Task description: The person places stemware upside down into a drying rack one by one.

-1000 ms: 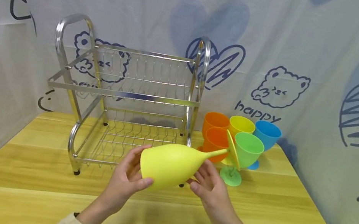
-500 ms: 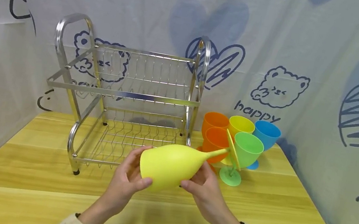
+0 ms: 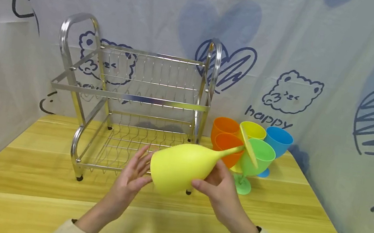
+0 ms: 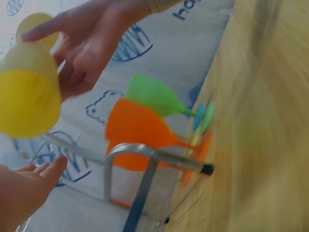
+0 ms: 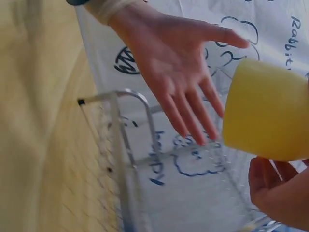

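Observation:
A yellow plastic goblet [image 3: 181,168] lies tilted on its side in the air, its bowl to the left and its round foot up to the right. My right hand [image 3: 226,201] holds the bowl near the stem, thumb in front; its other fingers are mostly hidden behind. Beside the bowl's mouth is my left hand [image 3: 123,187], palm turned toward it. The right wrist view shows that left hand [image 5: 171,67] with fingers spread and straight, nothing in it. Also there, the goblet's bowl [image 5: 268,113] rests above the fingers of the right hand [image 5: 285,193].
A two-tier metal dish rack [image 3: 129,98] stands behind the hands on the wooden table [image 3: 51,197]. To its right is a group of upright goblets: two orange [image 3: 225,126], one yellow [image 3: 255,130], one blue [image 3: 279,140] and one green [image 3: 259,155]. A patterned curtain [image 3: 174,6] hangs behind.
My left hand has let go of the goblet's rim and straightened its fingers. The right hand has shifted its grip along the bowl, and the goblet's foot has risen slightly.

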`<action>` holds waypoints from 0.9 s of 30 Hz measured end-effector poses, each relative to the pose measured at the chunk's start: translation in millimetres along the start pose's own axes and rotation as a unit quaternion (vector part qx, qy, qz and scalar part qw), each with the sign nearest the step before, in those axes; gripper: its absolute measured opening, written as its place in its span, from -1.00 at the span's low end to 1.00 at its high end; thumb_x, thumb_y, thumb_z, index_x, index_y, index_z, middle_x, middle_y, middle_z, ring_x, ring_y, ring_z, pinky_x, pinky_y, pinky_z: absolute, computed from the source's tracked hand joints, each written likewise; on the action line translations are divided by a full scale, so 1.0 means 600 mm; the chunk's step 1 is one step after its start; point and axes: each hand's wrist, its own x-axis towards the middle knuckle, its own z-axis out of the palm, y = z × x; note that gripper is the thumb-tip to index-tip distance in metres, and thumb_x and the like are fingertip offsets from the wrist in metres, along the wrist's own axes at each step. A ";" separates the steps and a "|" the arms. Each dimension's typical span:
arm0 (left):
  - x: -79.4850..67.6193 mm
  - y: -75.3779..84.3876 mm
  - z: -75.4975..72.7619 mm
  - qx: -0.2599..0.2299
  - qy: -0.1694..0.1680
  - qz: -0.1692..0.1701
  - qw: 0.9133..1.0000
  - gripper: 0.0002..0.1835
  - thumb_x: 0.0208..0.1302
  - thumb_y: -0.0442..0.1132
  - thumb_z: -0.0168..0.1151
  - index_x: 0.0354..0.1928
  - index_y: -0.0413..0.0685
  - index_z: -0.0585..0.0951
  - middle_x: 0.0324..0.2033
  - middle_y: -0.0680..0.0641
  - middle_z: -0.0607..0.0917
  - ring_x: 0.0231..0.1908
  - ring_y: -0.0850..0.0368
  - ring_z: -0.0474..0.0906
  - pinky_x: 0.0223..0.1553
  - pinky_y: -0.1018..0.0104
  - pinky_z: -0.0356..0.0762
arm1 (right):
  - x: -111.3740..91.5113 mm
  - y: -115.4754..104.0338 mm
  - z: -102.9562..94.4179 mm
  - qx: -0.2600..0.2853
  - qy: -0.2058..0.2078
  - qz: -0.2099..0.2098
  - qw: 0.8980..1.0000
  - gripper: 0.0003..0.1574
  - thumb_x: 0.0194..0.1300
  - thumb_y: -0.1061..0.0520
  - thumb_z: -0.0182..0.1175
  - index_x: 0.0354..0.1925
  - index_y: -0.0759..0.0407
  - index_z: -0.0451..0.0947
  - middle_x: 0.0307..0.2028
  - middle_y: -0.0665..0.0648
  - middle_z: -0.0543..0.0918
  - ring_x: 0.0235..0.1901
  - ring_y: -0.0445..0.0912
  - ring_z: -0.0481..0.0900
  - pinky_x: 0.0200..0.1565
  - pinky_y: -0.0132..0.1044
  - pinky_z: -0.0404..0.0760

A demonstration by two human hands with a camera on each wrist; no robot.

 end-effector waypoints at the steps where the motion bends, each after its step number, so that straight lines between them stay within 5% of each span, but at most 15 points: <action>1: 0.000 0.005 -0.004 0.011 0.009 0.010 1.000 -0.12 0.35 -0.15 0.06 0.52 -0.14 -0.23 0.46 -0.32 -0.06 0.39 -0.22 -0.03 0.28 0.30 0.23 | 0.001 -0.008 -0.002 -0.014 0.007 0.000 1.000 -0.19 0.16 0.22 0.37 0.29 0.31 0.24 0.13 0.20 0.50 0.10 0.02 0.50 0.12 -0.20 0.53; 6: 0.000 0.040 -0.033 0.060 0.091 0.066 0.992 -0.20 0.34 -0.29 0.04 0.50 -0.19 -0.12 0.46 -0.25 0.00 0.40 -0.14 -0.01 0.31 0.36 0.21 | 0.013 -0.051 -0.013 -0.103 0.032 -0.006 0.994 -0.24 0.16 0.33 0.30 0.29 0.33 0.25 0.12 0.24 0.49 0.06 0.05 0.51 0.09 -0.21 0.56; 11: 0.004 0.095 -0.061 0.072 0.219 0.114 0.966 -0.24 0.19 -0.47 0.06 0.44 -0.20 0.06 0.44 -0.16 0.06 0.39 -0.07 -0.01 0.35 0.27 0.15 | 0.035 -0.094 -0.020 -0.175 0.009 -0.024 0.984 -0.28 0.20 0.31 0.26 0.30 0.24 0.27 0.11 0.20 0.51 0.03 0.08 0.54 0.04 -0.16 0.60; 16: 0.023 0.148 -0.099 0.087 0.350 0.164 0.918 -0.33 0.15 -0.50 0.10 0.35 -0.19 0.21 0.34 -0.16 0.22 0.31 -0.05 0.11 0.32 0.31 0.17 | 0.055 -0.133 -0.020 -0.189 -0.025 -0.029 0.981 -0.26 0.22 0.31 0.23 0.34 0.22 0.24 0.11 0.21 0.52 0.02 0.09 0.56 -0.01 -0.11 0.63; 20: 0.044 0.179 -0.144 0.125 0.461 0.138 0.867 -0.54 0.26 -0.30 0.12 0.21 -0.09 0.34 0.15 -0.05 0.38 0.16 0.10 0.27 0.19 0.44 0.20 | 0.071 -0.160 -0.020 -0.194 -0.035 -0.035 0.980 -0.26 0.24 0.30 0.19 0.36 0.19 0.23 0.14 0.20 0.51 0.04 0.09 0.56 0.01 -0.10 0.62; 22: 0.051 0.190 -0.166 0.137 0.494 0.123 0.850 -0.62 0.31 -0.22 0.10 0.15 -0.05 0.37 0.07 0.00 0.40 0.10 0.17 0.29 0.13 0.46 0.21 | 0.078 -0.173 -0.019 -0.205 -0.031 -0.036 0.978 -0.25 0.25 0.28 0.19 0.37 0.15 0.22 0.15 0.17 0.51 0.05 0.08 0.56 0.01 -0.12 0.61; 24: 0.057 0.201 -0.187 0.137 0.495 0.111 0.851 -0.63 0.32 -0.20 0.11 0.15 -0.04 0.38 0.04 0.02 0.39 0.08 0.20 0.30 0.12 0.49 0.21 | 0.086 -0.184 -0.019 -0.218 -0.025 -0.040 0.975 -0.25 0.25 0.26 0.19 0.37 0.15 0.22 0.14 0.16 0.52 0.05 0.06 0.55 0.02 -0.14 0.61; 27: 0.063 0.217 -0.218 0.141 0.427 0.089 0.889 -0.50 0.34 -0.21 0.13 0.28 -0.07 0.31 0.14 -0.02 0.37 0.17 0.13 0.28 0.16 0.52 0.23 | 0.098 -0.202 -0.015 -0.231 -0.020 -0.038 0.972 -0.25 0.26 0.23 0.20 0.38 0.12 0.23 0.14 0.14 0.52 0.05 0.05 0.54 0.02 -0.14 0.61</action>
